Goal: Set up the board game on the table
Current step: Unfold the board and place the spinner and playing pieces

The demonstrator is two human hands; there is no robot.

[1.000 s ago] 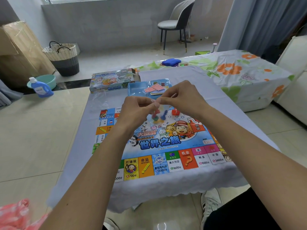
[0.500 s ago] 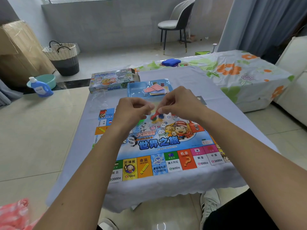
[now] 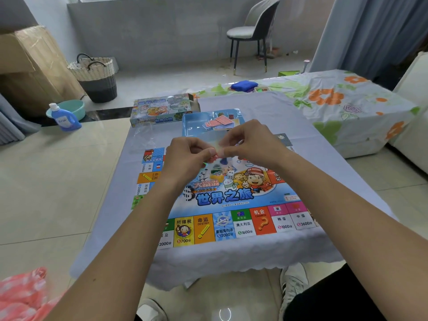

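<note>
Your left hand and right hand pinch a clear bag of coloured pieces over the board, which lies at the table's near edge, the tray behind holding red cards.

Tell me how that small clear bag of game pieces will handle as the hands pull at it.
The clear bag, pinched by the left hand and the right hand, looks thin and crinkled, so probably floppy and light. Small coloured pieces hang low in it; they may spill onto the game board if it tears open.
</note>
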